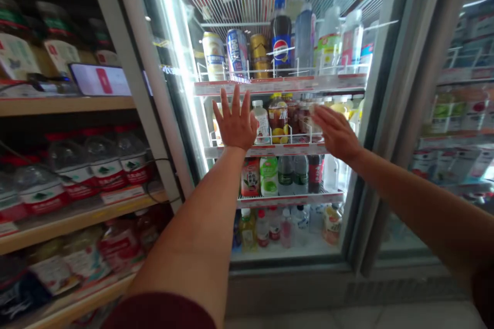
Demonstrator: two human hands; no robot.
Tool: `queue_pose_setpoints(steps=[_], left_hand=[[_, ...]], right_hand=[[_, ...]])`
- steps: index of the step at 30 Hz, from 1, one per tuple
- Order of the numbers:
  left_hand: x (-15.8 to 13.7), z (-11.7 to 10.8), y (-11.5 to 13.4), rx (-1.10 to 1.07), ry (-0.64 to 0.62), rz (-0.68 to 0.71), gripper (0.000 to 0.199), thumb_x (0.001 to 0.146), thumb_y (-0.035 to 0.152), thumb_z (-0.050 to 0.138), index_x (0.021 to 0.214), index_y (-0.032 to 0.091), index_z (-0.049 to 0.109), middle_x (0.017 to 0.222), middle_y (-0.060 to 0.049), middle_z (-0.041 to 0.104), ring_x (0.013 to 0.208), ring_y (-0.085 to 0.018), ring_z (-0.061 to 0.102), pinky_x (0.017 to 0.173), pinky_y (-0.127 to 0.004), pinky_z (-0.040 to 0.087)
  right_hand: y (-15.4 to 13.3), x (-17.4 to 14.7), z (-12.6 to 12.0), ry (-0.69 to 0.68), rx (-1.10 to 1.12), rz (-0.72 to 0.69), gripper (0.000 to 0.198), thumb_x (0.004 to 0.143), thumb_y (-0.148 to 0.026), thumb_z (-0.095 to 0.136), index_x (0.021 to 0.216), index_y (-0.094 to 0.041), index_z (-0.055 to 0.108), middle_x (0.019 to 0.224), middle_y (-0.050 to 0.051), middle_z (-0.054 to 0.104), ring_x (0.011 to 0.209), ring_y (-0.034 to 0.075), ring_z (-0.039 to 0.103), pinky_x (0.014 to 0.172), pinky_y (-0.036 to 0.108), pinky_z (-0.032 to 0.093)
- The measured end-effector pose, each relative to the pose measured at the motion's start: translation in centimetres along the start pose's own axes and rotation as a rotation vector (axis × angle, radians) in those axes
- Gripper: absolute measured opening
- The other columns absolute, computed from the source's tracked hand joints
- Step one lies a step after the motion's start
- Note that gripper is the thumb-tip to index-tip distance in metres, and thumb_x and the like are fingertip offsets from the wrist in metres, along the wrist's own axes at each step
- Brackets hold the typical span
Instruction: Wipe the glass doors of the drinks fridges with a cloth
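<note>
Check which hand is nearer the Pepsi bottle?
Left. The left hand is spread just below-left of the Pepsi bottle; the right hand sits lower and further right.

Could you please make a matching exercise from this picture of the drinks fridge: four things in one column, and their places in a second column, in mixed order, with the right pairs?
Things:
1. Pepsi bottle
2. left hand
3. green-labelled bottle
4. large water jugs

Places:
A. on the wooden shelf left of the fridge
B. on the fridge's top visible shelf, beside cans
C. spread open in front of the second fridge shelf
D. on the third fridge shelf, below the hands

Pairs: 1-B, 2-C, 3-D, 4-A
</note>
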State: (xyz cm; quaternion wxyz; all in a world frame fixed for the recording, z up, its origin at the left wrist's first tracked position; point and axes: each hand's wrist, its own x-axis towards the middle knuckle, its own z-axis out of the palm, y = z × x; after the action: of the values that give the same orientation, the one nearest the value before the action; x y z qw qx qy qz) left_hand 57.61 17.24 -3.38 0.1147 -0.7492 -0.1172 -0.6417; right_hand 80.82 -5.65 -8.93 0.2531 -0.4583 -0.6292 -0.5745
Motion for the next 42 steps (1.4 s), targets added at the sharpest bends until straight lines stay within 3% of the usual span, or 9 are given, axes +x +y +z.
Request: queue_pose_setpoints(steps=[2, 7, 13, 17, 23, 26, 31, 37, 42], left_hand=[[0.0, 0.0, 0.0, 0.001, -0.005, -0.001, 0.068, 0.099, 0.028, 0.05, 0.167, 0.023, 0.048, 0.177, -0.007, 0.034, 0.17, -0.036, 0.01, 0.139, -0.065, -0.001], [0.0, 0.2, -0.1, 0.016, -0.029, -0.023, 0.069, 0.099, 0.029, 0.048, 0.168, 0.023, 0.046, 0.178, -0.005, 0.031, 0.17, -0.034, 0.005, 0.14, -0.061, -0.005], [0.1, 1.0, -0.6, -0.002, -0.051, -0.039, 0.07, 0.101, 0.032, 0.049, 0.17, 0.025, 0.039, 0.181, 0.006, 0.019, 0.17, -0.028, -0.01, 0.139, -0.056, -0.017], [0.1, 0.8, -0.5, 0.0, -0.054, -0.039, 0.07, 0.1, 0.032, 0.047, 0.17, 0.024, 0.041, 0.181, 0.002, 0.022, 0.171, -0.03, -0.004, 0.139, -0.058, -0.014], [0.1, 0.3, -0.2, -0.005, -0.029, -0.028, 0.071, 0.097, 0.029, 0.051, 0.168, 0.023, 0.046, 0.179, -0.005, 0.03, 0.171, -0.032, 0.002, 0.139, -0.062, -0.007], [0.2, 0.2, 0.0, 0.004, -0.044, -0.041, 0.071, 0.098, 0.029, 0.05, 0.168, 0.024, 0.044, 0.18, -0.002, 0.028, 0.171, -0.031, 0.001, 0.14, -0.059, -0.008], [0.1, 0.2, 0.1, 0.015, -0.076, -0.061, 0.07, 0.1, 0.03, 0.047, 0.17, 0.024, 0.041, 0.181, 0.002, 0.023, 0.171, -0.03, -0.004, 0.14, -0.059, -0.011], [0.1, 0.4, 0.0, 0.034, -0.078, -0.049, 0.068, 0.103, 0.032, 0.044, 0.17, 0.023, 0.04, 0.182, 0.003, 0.019, 0.17, -0.028, -0.008, 0.139, -0.057, -0.015], [0.1, 0.1, 0.0, 0.011, -0.064, -0.048, 0.067, 0.102, 0.031, 0.047, 0.168, 0.024, 0.044, 0.18, -0.001, 0.026, 0.171, -0.028, -0.003, 0.14, -0.057, -0.01]], right_hand=[[0.3, -1.6, -0.6, 0.083, -0.037, 0.122, 0.077, 0.107, -0.01, 0.045, 0.174, -0.041, 0.023, 0.178, 0.0, 0.038, 0.165, 0.029, 0.038, 0.134, 0.062, 0.042], [1.5, -4.8, -1.3, -0.01, 0.028, 0.09, 0.074, 0.107, -0.015, 0.049, 0.173, -0.041, 0.029, 0.175, 0.002, 0.044, 0.161, 0.031, 0.046, 0.13, 0.059, 0.049], [2.7, -4.3, -1.0, 0.315, -0.103, 0.412, 0.06, 0.113, -0.025, 0.034, 0.173, -0.026, 0.036, 0.176, 0.014, 0.041, 0.164, 0.035, 0.04, 0.134, 0.062, 0.039], [0.8, -5.5, -0.8, 0.143, -0.1, 0.292, 0.07, 0.111, -0.02, 0.039, 0.176, -0.04, 0.021, 0.18, 0.003, 0.035, 0.166, 0.032, 0.037, 0.132, 0.065, 0.043], [4.1, -0.6, -0.7, 0.232, -0.177, 0.389, 0.066, 0.108, -0.017, 0.036, 0.173, -0.026, 0.035, 0.176, 0.011, 0.041, 0.164, 0.035, 0.04, 0.134, 0.064, 0.038], [1.9, 1.2, 0.6, 0.196, -0.119, 0.29, 0.073, 0.107, -0.012, 0.037, 0.176, -0.032, 0.024, 0.178, 0.006, 0.039, 0.166, 0.034, 0.037, 0.133, 0.066, 0.039], [-3.7, 0.9, 2.1, -0.138, 0.065, -0.064, 0.09, 0.105, -0.002, 0.041, 0.175, -0.046, 0.008, 0.172, -0.003, 0.049, 0.159, 0.024, 0.049, 0.131, 0.052, 0.049], [-3.2, 5.1, 4.1, -0.003, 0.07, 0.158, 0.083, 0.107, -0.007, 0.039, 0.176, -0.044, 0.012, 0.179, -0.003, 0.037, 0.166, 0.031, 0.035, 0.136, 0.061, 0.037], [-5.2, 5.8, 5.0, -0.243, 0.139, -0.184, 0.081, 0.106, -0.004, 0.041, 0.176, -0.039, 0.019, 0.17, -0.001, 0.052, 0.16, 0.022, 0.047, 0.132, 0.05, 0.045]])
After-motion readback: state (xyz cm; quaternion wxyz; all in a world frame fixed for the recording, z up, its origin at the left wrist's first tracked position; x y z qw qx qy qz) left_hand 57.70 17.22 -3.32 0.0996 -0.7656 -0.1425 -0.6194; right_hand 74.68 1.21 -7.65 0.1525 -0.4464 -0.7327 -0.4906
